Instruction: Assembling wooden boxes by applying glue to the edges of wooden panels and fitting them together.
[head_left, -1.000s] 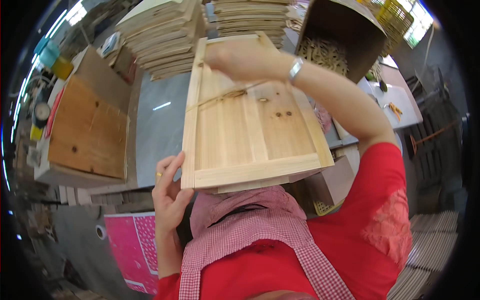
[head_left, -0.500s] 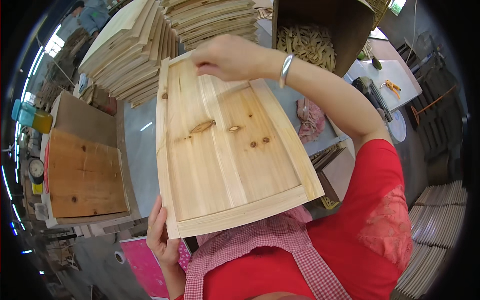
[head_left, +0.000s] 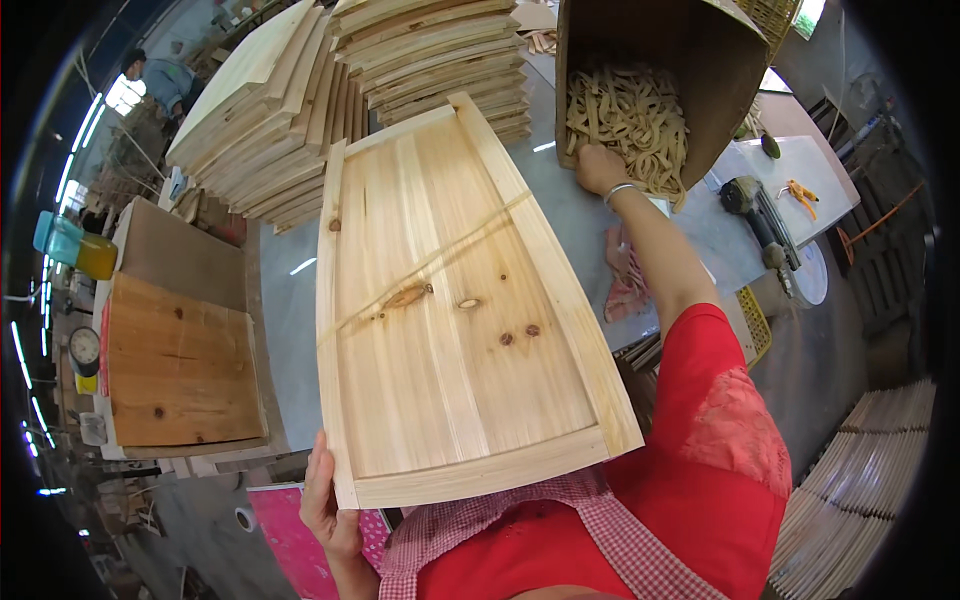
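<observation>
A framed pine panel with knots lies tilted before me, its near end close to my apron. A tan rubber band runs diagonally across its face, from the left edge up to the right edge. My left hand is closed on the panel's near left corner, thumb below and fingers along the side. Away to the right, my right hand, with a silver bangle at the wrist, is at the front left of a heap of tan rubber bands in a brown box. Its fingers look curled; their tips are hidden.
Stacks of wooden panels rise behind the panel, with another stack at far left. The brown box lies open toward me. A pneumatic nail gun, orange-handled pliers and a pink cloth are at right.
My right hand has moved from above the panel's far end right to the box of rubber bands. The band now lies plainly across the panel. My left hand keeps its hold.
</observation>
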